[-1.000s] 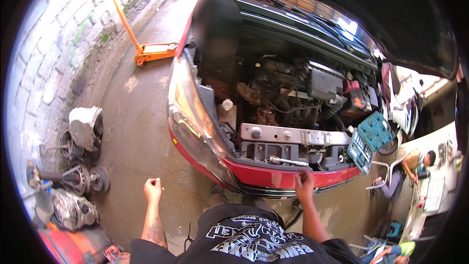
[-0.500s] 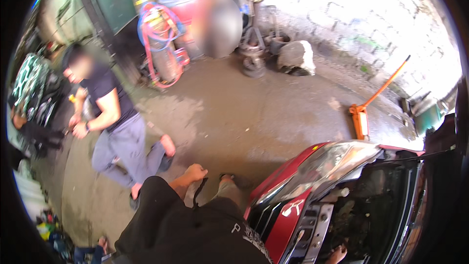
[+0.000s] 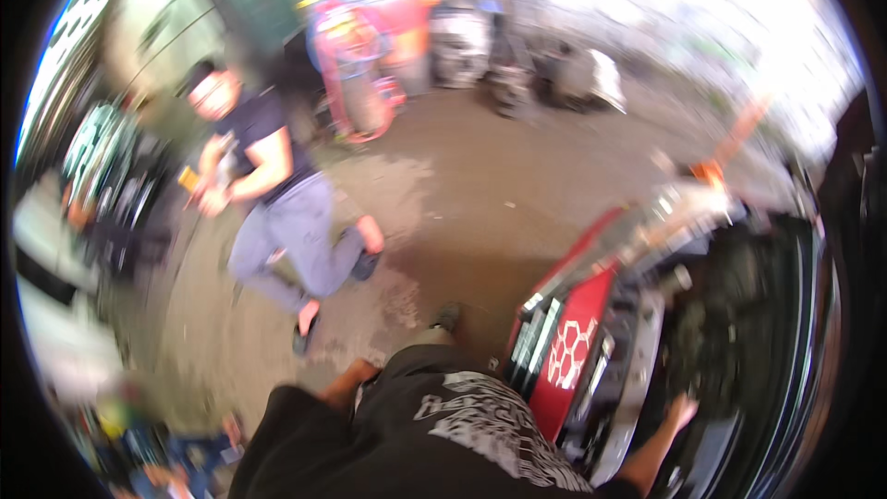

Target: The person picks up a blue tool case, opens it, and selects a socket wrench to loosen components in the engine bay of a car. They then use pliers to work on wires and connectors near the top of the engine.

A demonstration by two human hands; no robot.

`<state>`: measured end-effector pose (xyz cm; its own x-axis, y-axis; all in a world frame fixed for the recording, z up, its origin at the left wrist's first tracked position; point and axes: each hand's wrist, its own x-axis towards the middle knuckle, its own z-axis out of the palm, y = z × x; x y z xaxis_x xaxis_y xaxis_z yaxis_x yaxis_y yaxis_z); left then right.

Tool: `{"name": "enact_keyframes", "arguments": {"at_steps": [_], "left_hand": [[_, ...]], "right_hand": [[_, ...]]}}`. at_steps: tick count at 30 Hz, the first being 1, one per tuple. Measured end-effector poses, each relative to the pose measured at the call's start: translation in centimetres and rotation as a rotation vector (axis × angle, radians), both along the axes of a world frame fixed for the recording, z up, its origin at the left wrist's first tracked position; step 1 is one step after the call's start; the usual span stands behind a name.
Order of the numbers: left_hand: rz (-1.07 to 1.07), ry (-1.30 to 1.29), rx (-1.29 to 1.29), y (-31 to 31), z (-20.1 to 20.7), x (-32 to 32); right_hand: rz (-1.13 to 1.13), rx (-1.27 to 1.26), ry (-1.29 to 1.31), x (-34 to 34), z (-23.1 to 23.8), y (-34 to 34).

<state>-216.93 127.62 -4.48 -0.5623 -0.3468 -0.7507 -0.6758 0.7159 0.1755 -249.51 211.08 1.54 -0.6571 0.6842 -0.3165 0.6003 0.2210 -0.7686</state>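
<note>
The picture is motion-blurred. A red car (image 3: 577, 342) with its bonnet up fills the lower right, its engine bay (image 3: 730, 314) dark beside me. My right hand (image 3: 681, 410) rests with fingers apart on the front edge of the engine bay, holding nothing I can see. My left hand (image 3: 347, 381) hangs by my hip against my black printed shirt (image 3: 462, 434); only a strip of skin shows and its fingers are not visible.
Another person (image 3: 273, 194) in a dark shirt and grey trousers strides across the concrete floor (image 3: 490, 203) on my left, holding something small. Red cylinders on a trolley (image 3: 365, 46) and engine parts (image 3: 517, 65) stand at the back. An orange floor jack (image 3: 716, 166) lies beyond the car.
The view has swung from the engine bay to the left, toward the workshop floor. The other person has stepped nearer. My right hand stays on the car's front.
</note>
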Motion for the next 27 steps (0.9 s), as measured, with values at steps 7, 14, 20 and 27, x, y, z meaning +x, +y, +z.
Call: {"name": "enact_keyframes", "arguments": {"at_steps": [7,14,20,27], "left_hand": [[0.112,0.453,0.092,0.2,5.3,-3.9],[0.214,0.281,0.109,5.1,6.0,-0.3],[0.251,0.267,0.106,7.1,6.7,1.3],[0.328,0.282,0.097,6.9,6.7,3.5]], "right_hand": [[0.168,0.415,-0.316,-2.4,1.5,0.1],[0.013,0.294,-0.461,-2.4,6.0,-1.1],[0.094,0.347,-0.537,-5.2,2.5,0.9],[-0.134,-0.059,-0.236,-5.7,1.2,1.8]]}}
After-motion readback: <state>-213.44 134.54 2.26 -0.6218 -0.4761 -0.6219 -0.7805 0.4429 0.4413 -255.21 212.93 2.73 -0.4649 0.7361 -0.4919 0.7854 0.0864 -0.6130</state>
